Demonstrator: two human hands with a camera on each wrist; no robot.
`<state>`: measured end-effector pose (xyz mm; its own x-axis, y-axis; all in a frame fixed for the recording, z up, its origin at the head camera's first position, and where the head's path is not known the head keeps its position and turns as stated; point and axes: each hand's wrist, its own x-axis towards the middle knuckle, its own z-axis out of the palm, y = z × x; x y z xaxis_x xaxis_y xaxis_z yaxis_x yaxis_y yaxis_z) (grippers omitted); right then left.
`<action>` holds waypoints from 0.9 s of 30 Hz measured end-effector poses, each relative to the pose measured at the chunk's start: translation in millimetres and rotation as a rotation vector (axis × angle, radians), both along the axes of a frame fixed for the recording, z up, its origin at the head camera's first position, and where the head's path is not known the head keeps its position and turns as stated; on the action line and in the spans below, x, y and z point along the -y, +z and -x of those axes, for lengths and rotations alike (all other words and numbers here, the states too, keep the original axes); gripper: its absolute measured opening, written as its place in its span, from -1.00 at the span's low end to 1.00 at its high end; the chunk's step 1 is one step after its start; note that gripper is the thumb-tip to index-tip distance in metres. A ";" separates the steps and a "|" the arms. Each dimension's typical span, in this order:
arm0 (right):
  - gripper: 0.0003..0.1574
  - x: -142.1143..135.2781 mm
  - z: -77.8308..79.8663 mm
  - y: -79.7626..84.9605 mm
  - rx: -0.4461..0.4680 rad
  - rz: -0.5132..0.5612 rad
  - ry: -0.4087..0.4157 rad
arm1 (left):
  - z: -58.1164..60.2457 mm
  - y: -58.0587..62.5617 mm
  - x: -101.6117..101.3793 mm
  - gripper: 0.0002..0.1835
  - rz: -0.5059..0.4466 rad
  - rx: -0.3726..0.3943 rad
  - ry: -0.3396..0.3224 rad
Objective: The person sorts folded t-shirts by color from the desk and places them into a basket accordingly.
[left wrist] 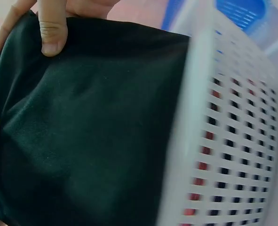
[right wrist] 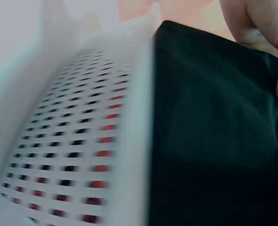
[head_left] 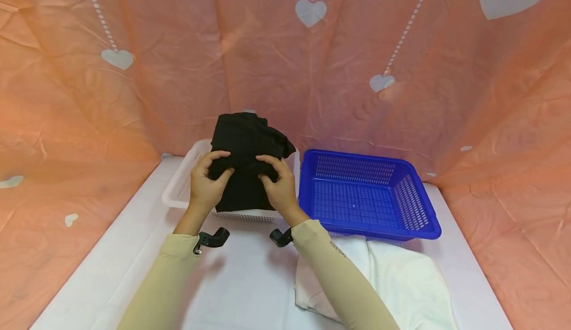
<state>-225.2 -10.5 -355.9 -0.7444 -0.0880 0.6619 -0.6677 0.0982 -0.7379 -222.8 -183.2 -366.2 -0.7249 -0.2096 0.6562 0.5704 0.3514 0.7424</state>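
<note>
A black folded cloth garment (head_left: 245,139) is held over the white plastic basket (head_left: 175,184), its lower part hanging close to the basket's near rim. My left hand (head_left: 206,185) pinches it on the left between thumb and fingers. On the other side my right hand (head_left: 281,187) pinches it the same way. In the left wrist view the black cloth (left wrist: 96,117) spreads smooth beside the basket wall (left wrist: 237,132). The right wrist view has the cloth (right wrist: 209,117) along the perforated side (right wrist: 77,127), with something red and dark showing through the holes.
A blue plastic basket (head_left: 352,231) stands right of the white one, with nothing visible inside. White folded cloth (head_left: 406,280) lies on the table in front of it, partly under my right sleeve (head_left: 339,270). An orange curtain (head_left: 267,72) with hearts hangs behind the table.
</note>
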 end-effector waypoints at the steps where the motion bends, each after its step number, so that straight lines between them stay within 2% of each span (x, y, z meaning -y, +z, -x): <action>1: -0.51 0.3 1.6 -3.6 0.011 -0.002 0.000 | -1.3 -0.7 -1.2 -0.64 -0.003 0.021 -0.003; 6: -0.49 2.5 7.7 -14.6 0.030 0.003 0.002 | -8.0 5.1 -5.9 -0.64 -0.007 0.073 -0.012; 11: -0.50 5.9 10.7 -14.8 -0.004 0.028 -0.034 | -3.3 14.1 -6.4 -0.66 0.011 0.040 0.002; 15: -0.51 8.4 14.3 -16.5 -0.027 0.037 -0.072 | 2.4 17.4 -5.0 -0.66 0.025 0.029 -0.010; 21: -0.42 11.3 35.7 -44.8 0.045 0.030 -0.029 | 4.0 8.9 1.6 -0.63 0.008 0.118 -0.047; 25: -0.36 10.8 40.9 -53.6 0.105 -0.003 0.002 | 6.3 -0.8 6.0 -0.59 0.019 0.192 -0.046; 27: -0.34 10.4 43.0 -56.4 0.134 -0.029 0.007 | 11.1 -8.7 8.9 -0.57 0.031 0.209 -0.047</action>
